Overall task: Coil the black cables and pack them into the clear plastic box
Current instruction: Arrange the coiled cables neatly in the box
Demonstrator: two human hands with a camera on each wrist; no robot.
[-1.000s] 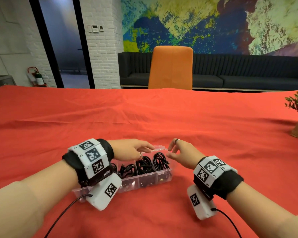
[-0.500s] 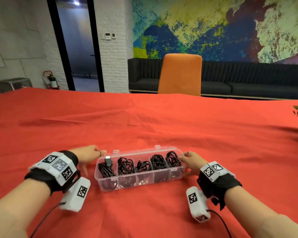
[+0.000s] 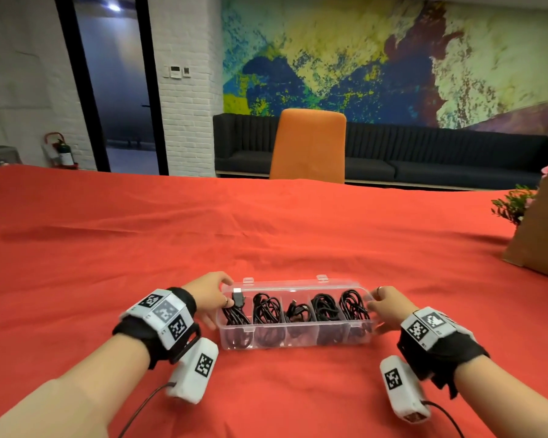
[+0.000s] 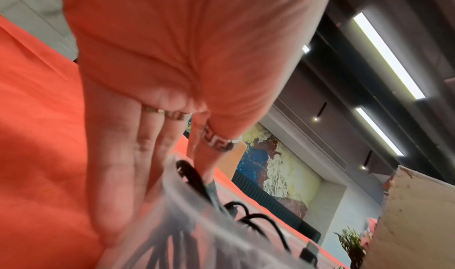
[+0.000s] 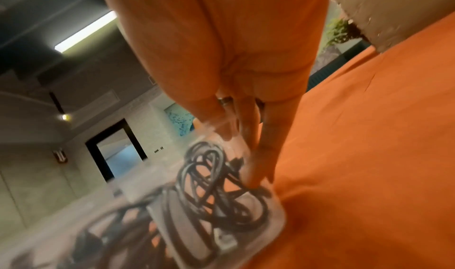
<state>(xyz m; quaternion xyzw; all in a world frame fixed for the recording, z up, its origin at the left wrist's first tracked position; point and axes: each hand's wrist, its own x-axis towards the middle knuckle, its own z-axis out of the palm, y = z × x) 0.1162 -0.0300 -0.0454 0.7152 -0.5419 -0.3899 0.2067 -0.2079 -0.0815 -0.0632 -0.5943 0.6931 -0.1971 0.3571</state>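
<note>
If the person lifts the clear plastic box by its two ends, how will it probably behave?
The clear plastic box probably stays stiff, since its straight walls and dividers look rigid. It is likely light: only thin black cables fill it. The smooth walls may be slippery, so the left hand and right hand should press inward from both ends.

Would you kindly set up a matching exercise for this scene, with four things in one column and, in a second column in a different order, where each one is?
Things:
1. left hand
2. right hand
3. black cables
4. orange chair

Places:
A. inside the compartments of the clear box
B. at the right end of the box
C. beyond the far edge of the red table
D. at the left end of the box

Pairs: 1-D, 2-B, 3-A, 4-C
</note>
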